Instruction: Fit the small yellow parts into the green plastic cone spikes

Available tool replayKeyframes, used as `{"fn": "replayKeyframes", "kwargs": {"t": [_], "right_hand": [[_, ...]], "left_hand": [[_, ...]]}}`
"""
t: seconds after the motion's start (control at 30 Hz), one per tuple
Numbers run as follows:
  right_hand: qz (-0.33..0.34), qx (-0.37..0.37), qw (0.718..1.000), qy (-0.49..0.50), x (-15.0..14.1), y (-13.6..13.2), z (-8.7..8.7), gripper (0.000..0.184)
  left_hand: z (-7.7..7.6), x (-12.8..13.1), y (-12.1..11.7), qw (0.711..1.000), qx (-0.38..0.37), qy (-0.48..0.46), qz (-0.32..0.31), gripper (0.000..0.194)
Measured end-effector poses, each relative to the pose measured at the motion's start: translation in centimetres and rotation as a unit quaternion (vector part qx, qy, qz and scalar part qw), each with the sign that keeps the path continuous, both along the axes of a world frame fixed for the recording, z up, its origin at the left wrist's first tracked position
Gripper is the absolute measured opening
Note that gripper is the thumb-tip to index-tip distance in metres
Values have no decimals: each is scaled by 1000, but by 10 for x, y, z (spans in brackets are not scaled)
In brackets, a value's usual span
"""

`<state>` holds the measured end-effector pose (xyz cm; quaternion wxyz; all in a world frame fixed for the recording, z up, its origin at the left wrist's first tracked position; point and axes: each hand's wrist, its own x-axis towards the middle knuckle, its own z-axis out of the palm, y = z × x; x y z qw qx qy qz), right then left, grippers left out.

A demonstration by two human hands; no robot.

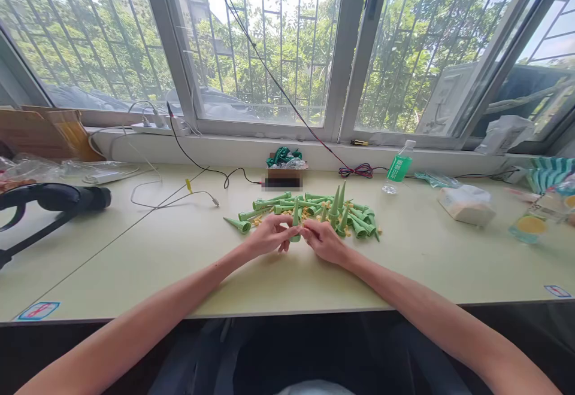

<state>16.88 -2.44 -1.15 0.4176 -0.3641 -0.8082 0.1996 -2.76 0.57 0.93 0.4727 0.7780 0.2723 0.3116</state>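
My left hand (272, 233) grips a green plastic spike (295, 218), its point up and its wide end down, just above the front of a heap. Close against its right side, my right hand (324, 239) pinches with thumb and fingers. Whatever lies in that pinch is too small and covered to make out. Behind both hands spreads a heap of similar green spikes (359, 227), most lying flat and a few standing upright (335, 206). Small yellow pieces (309, 210) are scattered among them.
Behind the heap sits a small open box (283, 176) with green and clear wrapping. A green-labelled bottle (399, 167) and a tissue pack (467, 204) stand to the right. Cables (179, 200) and a black headset-like device (49, 203) lie on the left.
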Motion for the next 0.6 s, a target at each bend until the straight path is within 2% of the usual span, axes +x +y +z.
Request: {"fn": "replayKeyframes", "kwargs": {"t": [0.27, 0.6], "right_hand": [[-4, 34, 999, -6, 2, 3, -5, 39], [-9, 62, 998, -24, 2, 2, -5, 41]], "left_hand": [[7, 2, -3, 993, -107, -25, -32, 39], [3, -1, 1, 966, -242, -62, -68, 37]]}}
